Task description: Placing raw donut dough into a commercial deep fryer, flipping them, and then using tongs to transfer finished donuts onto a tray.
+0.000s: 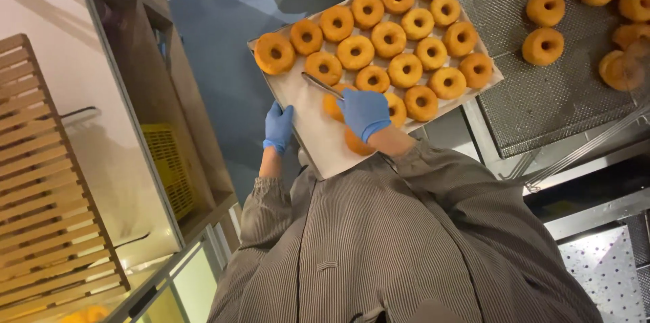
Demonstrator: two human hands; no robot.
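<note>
Left hand (278, 128) grips the tray (311, 130) edge mid-frame to steady it; right hand (364, 113) is closed around tongs (321, 84), placing doughnuts (388, 40) in rows.

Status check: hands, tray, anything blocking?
Left hand grips tray edge. Right hand holds tongs over doughnuts. More doughnuts on mesh rack beside. Nothing blocking.

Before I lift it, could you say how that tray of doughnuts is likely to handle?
The tray looks thin and wide, so it may flex. Its doughnuts lie loose and could slide if tilted. The left hand grips only one edge, so it seems front-heavy.
</note>
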